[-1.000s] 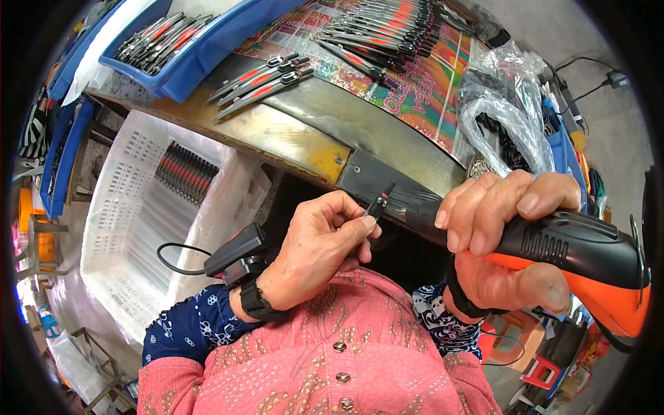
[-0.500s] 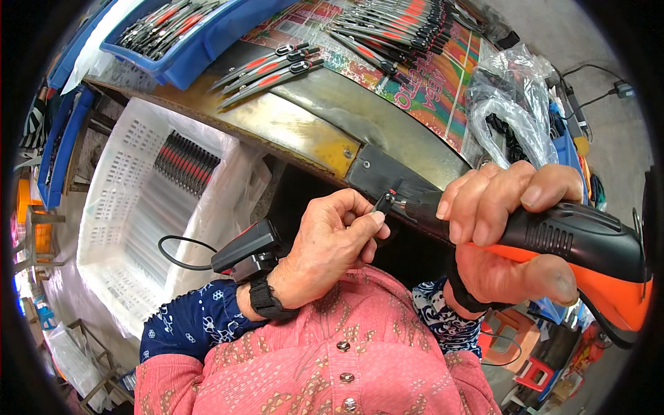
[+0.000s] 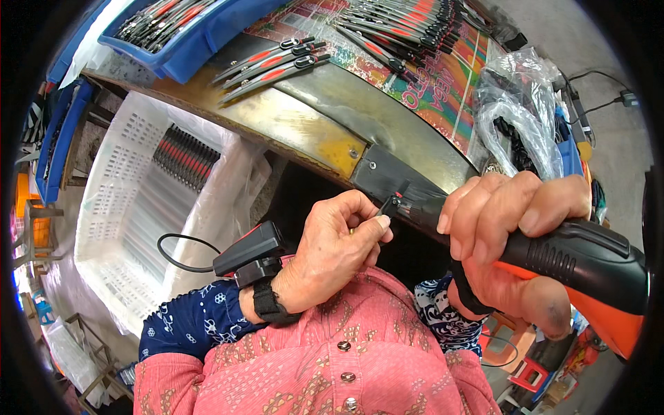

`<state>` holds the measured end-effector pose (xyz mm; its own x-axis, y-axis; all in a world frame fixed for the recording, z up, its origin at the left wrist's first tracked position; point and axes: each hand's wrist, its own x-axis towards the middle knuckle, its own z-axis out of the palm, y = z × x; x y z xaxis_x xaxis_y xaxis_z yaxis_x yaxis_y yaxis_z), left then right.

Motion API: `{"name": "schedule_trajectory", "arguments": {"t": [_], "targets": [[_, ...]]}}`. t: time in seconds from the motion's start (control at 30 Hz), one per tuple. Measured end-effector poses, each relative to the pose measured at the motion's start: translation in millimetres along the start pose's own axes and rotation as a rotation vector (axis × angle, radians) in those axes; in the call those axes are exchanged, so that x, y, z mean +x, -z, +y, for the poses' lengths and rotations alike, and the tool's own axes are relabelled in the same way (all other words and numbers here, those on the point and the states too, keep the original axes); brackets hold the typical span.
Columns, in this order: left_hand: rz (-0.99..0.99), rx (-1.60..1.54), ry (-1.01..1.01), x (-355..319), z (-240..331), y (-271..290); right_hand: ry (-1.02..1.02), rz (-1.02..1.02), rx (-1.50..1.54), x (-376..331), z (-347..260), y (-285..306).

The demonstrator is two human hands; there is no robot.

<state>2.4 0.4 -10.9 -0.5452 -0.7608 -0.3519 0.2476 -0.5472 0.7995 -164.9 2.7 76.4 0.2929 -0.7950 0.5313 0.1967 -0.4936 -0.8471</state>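
- Left hand [image 3: 339,232]: closed to a pinch, thumb and forefinger on a small black piece [image 3: 392,205] with a red mark; remaining fingers curled.
- Right hand [image 3: 498,214]: wrapped around the body of a black-and-orange power tool [image 3: 577,242], fingers over the top, thumb beneath.
- Small black piece: in front of the person's chest, near the bench edge, at the tool's narrow tip; whether the two touch cannot be told.
- Bench [image 3: 290,124]: metal-faced, worn, with a dark plate [image 3: 380,169] at its near edge.
- Three slim implements [image 3: 277,69], grey, red and black: side by side on the bench.
- Fanned pile [image 3: 408,31] of similar implements: on a colourful printed sheet [image 3: 446,104].
- Blue bin [image 3: 200,52]: upper left, filled with more of the same kind.
- White crate [image 3: 111,187]: perforated, plastic-lined, left of the person; a neat row [image 3: 187,158] of red-and-black items inside.
- Clear plastic bag [image 3: 519,104]: crumpled, at the bench's right end.
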Motion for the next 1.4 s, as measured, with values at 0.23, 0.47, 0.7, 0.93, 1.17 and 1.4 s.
{"name": "schedule_trajectory", "arguments": {"t": [0.23, 0.47, 0.7, 0.93, 1.17, 1.4], "targets": [[0.022, -0.018, 0.048, 0.4, 2.0, -1.4, -0.02, 0.04, -0.008, 3.4, 1.8, -6.5], [0.023, -0.09, 0.06, -0.2, 3.2, -3.1, 0.002, 0.042, 0.005, 5.4, 5.7, -4.7], [0.021, -0.087, 0.059, -0.3, 2.0, -2.8, 0.059, 0.03, 0.011, 6.9, 13.6, -1.0], [0.016, -0.044, 0.033, 0.3, 0.5, -1.8, 0.096, -0.033, 0.05, 9.2, 20.5, 2.2], [-0.005, -0.061, 0.005, 0.8, -1.4, 0.0, 0.111, 0.053, -0.008, 8.2, 13.1, -8.6], [-0.016, -0.063, 0.017, 1.2, -0.2, 0.6, 0.011, 0.121, -0.053, 12.1, 0.9, -19.3]]}}
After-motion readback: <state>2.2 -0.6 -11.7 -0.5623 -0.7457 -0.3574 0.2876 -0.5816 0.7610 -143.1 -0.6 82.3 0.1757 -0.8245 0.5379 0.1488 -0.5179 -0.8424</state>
